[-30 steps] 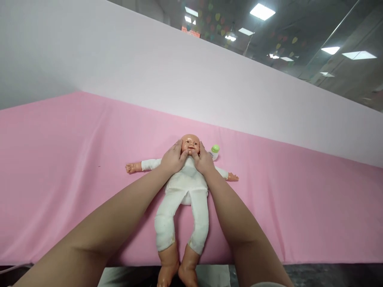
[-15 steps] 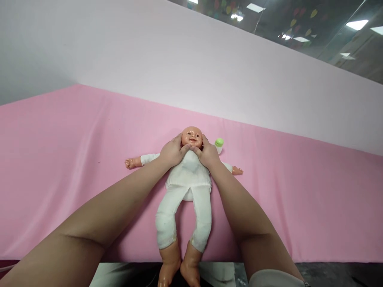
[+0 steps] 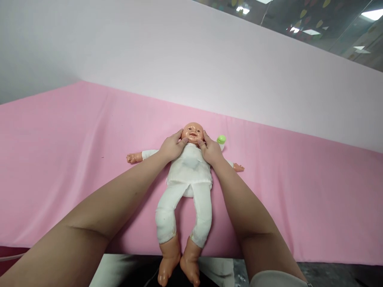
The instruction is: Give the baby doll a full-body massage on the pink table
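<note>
A baby doll (image 3: 189, 169) in white clothes lies on its back on a pink cloth (image 3: 119, 119), arms spread to both sides. Its bare feet reach past the near edge. My left hand (image 3: 173, 146) cups the left side of the doll's head, thumb at the jaw and fingers by the ear. Against the opposite cheek rests my right hand (image 3: 211, 150), its thumb near the chin. Between them the two hands hold the head. Just right of my right hand lies a small container with a green top (image 3: 221, 139), partly hidden.
Behind the pink surface rises a white wall (image 3: 209, 71), with glass (image 3: 299, 24) reflecting ceiling lights above it. The near edge of the cloth runs below my forearms. A red object (image 3: 10, 257) shows at the lower left.
My thumbs have moved apart, from meeting under the doll's chin to the sides of its jaw. The hands stay at its head. The view has shifted slightly.
</note>
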The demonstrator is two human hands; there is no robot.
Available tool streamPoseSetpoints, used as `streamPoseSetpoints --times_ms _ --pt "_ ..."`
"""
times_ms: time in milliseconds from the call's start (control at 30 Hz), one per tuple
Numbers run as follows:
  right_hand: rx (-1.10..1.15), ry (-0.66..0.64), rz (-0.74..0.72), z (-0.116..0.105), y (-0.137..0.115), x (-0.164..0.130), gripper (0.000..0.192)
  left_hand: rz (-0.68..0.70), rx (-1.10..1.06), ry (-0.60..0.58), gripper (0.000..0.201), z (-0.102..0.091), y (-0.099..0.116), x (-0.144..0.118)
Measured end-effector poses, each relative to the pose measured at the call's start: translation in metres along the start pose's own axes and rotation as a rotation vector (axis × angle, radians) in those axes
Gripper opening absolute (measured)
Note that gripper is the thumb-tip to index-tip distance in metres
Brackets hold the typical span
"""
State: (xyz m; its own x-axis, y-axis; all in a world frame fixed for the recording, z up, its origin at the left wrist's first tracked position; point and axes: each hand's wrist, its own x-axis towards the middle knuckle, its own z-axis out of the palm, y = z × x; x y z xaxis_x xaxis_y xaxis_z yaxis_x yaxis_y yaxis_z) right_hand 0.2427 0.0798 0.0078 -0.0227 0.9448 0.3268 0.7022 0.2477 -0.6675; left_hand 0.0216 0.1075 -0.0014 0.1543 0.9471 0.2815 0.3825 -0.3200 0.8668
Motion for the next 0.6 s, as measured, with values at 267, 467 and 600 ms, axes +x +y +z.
streamPoseSetpoints --times_ms 267,467,600 --pt "0.087 -0.006 -0.010 -0.005 0.002 -0.002 0.071 0.006 -0.010 0.028 0.066 0.003 -0.007 0.002" --pt "0.028 0.022 0.059 0.003 -0.004 -0.004 0.089 0.067 0.113 -0.066 0.067 -0.002 0.014 -0.007" --pt "-0.003 0.071 0.075 0.009 -0.007 -0.004 0.099 0.079 0.157 -0.061 0.062 -0.001 0.018 -0.007"
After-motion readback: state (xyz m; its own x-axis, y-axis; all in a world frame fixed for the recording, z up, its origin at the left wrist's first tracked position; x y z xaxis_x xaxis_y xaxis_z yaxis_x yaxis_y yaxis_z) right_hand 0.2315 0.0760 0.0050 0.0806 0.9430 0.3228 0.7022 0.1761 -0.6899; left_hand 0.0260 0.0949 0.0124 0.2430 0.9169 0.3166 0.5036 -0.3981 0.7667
